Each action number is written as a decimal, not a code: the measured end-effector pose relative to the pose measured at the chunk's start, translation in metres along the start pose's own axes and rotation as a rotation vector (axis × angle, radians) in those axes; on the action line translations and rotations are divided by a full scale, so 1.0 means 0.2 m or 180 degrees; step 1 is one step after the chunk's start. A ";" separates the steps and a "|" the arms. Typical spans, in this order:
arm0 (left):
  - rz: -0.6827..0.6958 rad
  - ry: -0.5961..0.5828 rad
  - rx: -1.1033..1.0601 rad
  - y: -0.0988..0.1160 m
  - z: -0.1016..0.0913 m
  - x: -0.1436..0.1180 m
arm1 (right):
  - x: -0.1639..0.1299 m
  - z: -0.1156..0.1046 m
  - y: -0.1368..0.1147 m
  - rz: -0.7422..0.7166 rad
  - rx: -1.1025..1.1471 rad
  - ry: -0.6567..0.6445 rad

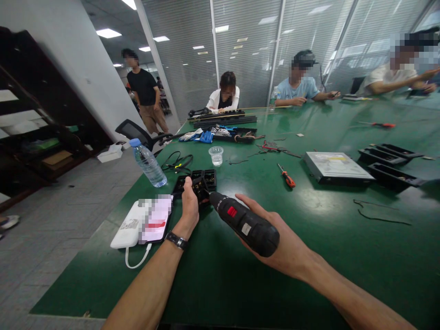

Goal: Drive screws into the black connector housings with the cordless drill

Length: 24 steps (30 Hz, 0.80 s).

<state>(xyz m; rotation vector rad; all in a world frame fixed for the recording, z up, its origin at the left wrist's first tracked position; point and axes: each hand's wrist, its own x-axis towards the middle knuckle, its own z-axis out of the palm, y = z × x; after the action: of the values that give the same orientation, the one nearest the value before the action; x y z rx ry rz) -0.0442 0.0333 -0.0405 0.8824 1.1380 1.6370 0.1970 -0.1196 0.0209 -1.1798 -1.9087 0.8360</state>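
Note:
My right hand (275, 233) is wrapped around a black cordless drill (244, 222) with a red mark on its top. Its chuck points left and forward, and the tip is at a small black plastic part (200, 189). That part is gripped in my left hand (189, 204), thumb up along its near side. Just behind it lie more black plastic pieces (209, 176) of a similar look, partly covered by my hand. Whether the drill's bit touches the part, I cannot make out. A dark watch is on my left wrist.
Left of my hands are a water bottle (148, 164), a white power bank (129, 224) and a phone (160, 222). A plastic cup (216, 156) stands ahead. To the right lie a screwdriver (286, 176), an optical drive (338, 168) and black trays (392, 172). Several people are beyond.

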 end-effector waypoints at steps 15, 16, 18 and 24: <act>-0.0223 -0.0058 0.0148 0.03 0.00 -0.01 | 0.01 -0.02 -0.03 0.0081 -0.0111 -0.0115; -0.0235 -0.0013 0.0156 0.03 0.00 -0.01 | 0.01 -0.02 -0.03 0.0092 -0.0106 -0.0107; -0.0226 0.0048 0.0158 0.02 0.01 -0.01 | 0.01 -0.01 -0.02 0.0096 -0.0090 -0.0086; -0.0043 0.0049 0.0023 -0.01 0.00 0.01 | 0.00 0.00 -0.01 0.0083 0.0029 -0.0077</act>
<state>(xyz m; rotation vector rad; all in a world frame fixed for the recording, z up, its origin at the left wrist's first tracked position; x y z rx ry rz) -0.0436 0.0350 -0.0412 0.8661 1.1588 1.6323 0.1962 -0.1193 0.0226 -1.1964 -1.9106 0.8758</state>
